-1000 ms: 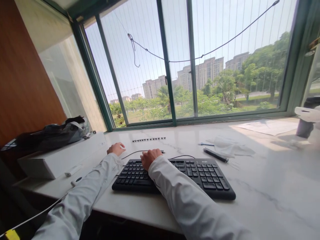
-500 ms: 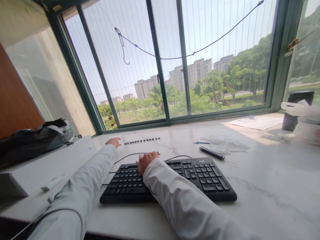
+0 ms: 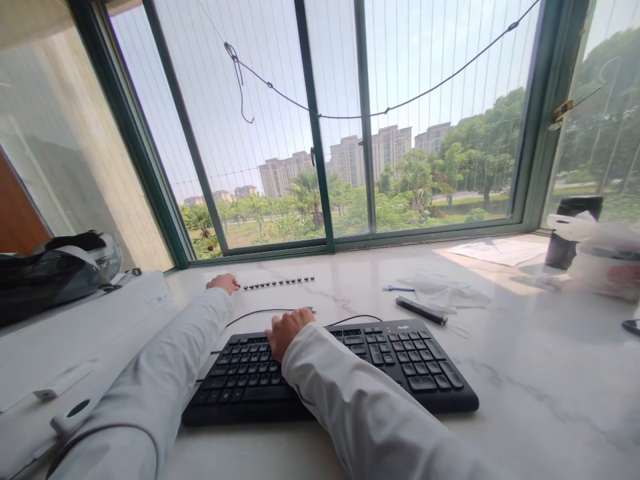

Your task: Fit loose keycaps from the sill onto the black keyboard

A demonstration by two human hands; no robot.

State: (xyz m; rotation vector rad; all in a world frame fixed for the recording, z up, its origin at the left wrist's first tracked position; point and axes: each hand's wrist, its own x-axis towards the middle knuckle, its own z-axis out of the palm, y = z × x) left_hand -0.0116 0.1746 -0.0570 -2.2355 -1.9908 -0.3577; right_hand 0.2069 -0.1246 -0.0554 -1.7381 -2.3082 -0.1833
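Observation:
My left hand (image 3: pixel 223 283) reaches out to the left end of a row of small black keycaps (image 3: pixel 278 283) on the white tabletop. Its fingers are pinched together, with a tiny dark piece, apparently a keycap, at the fingertips. A black full-size keyboard (image 3: pixel 425 363) lies in front of me. My right hand (image 3: pixel 289 329) rests over the keyboard's upper left part, its fingers curled down and closed. Whatever these fingers hold is hidden behind the hand. Along the keyboard's top edge, several key positions look dark and recessed.
A black brush-like tool (image 3: pixel 421 310) lies behind the keyboard, near a thin blue stick (image 3: pixel 400 289) and clear plastic wrap (image 3: pixel 450 293). At right stand a dark cup (image 3: pixel 570 233) and a bagged tub (image 3: pixel 607 267). A long white box (image 3: pixel 125 310) carries a black bag (image 3: pixel 55 273).
My left fingers have drawn together at the end of the keycap row, where they were spread before. My right hand stays over the keyboard. The camera view has turned slightly right.

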